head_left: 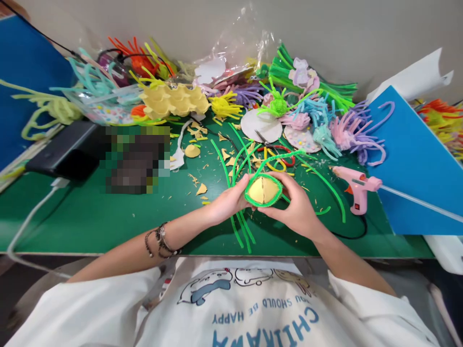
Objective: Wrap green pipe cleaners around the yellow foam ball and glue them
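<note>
Near the front middle of the green table, a yellow domed piece [263, 190] with a dark split down its middle is ringed by a fuzzy green stem. My left hand [233, 195] grips its left side, thumb at the upper edge. On the right side my right hand [294, 205] holds the same piece, fingers above and thumb below. One green stem end reaches up and right from the ring. Several loose green stems [243, 229] lie beneath and behind my hands. The undersides of the piece and some fingertips are hidden.
A pink glue gun [358, 188] stands at the right by a blue board [415, 164]. Behind my hands lie red-handled scissors [285, 155] and yellow scraps. A power bank [68, 152] with a cable is at left. Colourful stem bundles and an egg carton [173, 100] line the back.
</note>
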Demonstrator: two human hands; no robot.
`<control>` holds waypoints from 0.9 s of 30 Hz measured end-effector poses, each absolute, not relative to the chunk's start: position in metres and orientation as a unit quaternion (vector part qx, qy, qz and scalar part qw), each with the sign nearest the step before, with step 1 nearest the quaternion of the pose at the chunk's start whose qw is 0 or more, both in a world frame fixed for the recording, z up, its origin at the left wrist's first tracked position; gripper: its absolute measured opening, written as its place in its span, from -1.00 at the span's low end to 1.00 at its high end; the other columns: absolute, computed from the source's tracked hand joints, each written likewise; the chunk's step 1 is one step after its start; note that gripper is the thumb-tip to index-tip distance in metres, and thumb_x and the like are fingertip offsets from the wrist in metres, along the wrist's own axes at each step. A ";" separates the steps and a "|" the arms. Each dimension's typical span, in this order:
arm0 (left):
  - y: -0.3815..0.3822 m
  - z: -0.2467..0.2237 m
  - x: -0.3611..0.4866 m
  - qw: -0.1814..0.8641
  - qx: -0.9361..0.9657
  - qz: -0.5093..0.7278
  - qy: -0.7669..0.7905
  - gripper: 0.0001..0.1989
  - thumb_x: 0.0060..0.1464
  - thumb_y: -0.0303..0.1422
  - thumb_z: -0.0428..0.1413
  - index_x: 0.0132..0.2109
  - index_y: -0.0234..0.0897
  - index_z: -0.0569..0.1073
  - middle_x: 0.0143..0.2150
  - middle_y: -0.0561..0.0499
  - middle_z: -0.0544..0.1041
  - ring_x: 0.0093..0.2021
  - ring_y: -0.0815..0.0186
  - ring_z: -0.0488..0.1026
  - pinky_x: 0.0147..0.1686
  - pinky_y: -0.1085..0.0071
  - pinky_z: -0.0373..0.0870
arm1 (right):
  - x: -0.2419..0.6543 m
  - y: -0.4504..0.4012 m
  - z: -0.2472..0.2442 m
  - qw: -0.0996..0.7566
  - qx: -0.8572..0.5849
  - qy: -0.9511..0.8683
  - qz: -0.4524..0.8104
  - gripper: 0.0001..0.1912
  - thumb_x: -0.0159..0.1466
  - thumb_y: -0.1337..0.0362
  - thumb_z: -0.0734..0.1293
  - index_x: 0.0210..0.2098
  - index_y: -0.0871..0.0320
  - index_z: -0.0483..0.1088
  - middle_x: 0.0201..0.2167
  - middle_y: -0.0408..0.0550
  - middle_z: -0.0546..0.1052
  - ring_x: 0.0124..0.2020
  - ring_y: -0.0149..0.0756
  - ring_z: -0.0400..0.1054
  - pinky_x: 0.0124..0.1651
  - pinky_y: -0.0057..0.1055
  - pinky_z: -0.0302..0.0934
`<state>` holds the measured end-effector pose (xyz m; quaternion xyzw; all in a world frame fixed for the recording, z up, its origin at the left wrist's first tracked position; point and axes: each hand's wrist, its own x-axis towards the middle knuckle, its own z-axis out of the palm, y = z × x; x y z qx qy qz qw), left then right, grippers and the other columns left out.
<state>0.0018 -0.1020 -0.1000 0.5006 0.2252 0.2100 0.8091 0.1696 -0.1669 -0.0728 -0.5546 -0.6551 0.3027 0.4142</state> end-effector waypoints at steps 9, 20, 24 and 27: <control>-0.049 -0.072 -0.151 0.162 0.774 0.167 0.588 -0.39 0.06 0.05 -0.03 -0.01 -0.37 0.49 0.03 -0.20 0.54 0.09 0.03 0.40 0.17 0.10 0.29 | 0.195 -0.166 -0.091 0.442 -0.597 -0.580 0.334 -0.34 0.00 0.10 0.55 0.06 0.02 0.33 0.10 -0.01 0.45 0.16 -0.09 0.36 0.23 -0.17 0.27; -0.013 -0.102 -0.249 0.225 0.688 0.038 0.688 0.52 -0.45 0.57 -0.24 0.39 -0.64 0.02 0.47 -0.38 -0.02 0.46 -0.12 -0.05 0.43 0.06 -0.09 | 0.202 -0.162 -0.096 0.437 -0.598 -0.562 0.369 -0.33 -0.01 0.10 0.56 0.07 -0.07 0.35 0.12 -0.09 0.45 0.19 -0.16 0.36 0.23 -0.24 0.28; -0.012 -0.101 -0.252 0.233 0.699 0.012 0.677 0.60 -0.55 0.61 -0.28 0.42 -0.58 -0.05 0.49 -0.36 -0.10 0.48 -0.11 -0.10 0.44 0.06 -0.13 | 0.203 -0.162 -0.097 0.432 -0.600 -0.564 0.370 -0.34 0.02 0.09 0.55 0.08 -0.06 0.35 0.11 -0.08 0.46 0.16 -0.17 0.38 0.19 -0.27 0.32; -0.012 -0.102 -0.254 0.235 0.698 0.003 0.677 0.63 -0.59 0.62 -0.29 0.42 -0.60 -0.08 0.50 -0.36 -0.14 0.50 -0.10 -0.15 0.45 0.08 -0.17 | 0.202 -0.161 -0.098 0.424 -0.600 -0.567 0.372 -0.34 0.03 0.07 0.54 0.09 -0.04 0.34 0.12 -0.06 0.45 0.18 -0.15 0.37 0.22 -0.23 0.30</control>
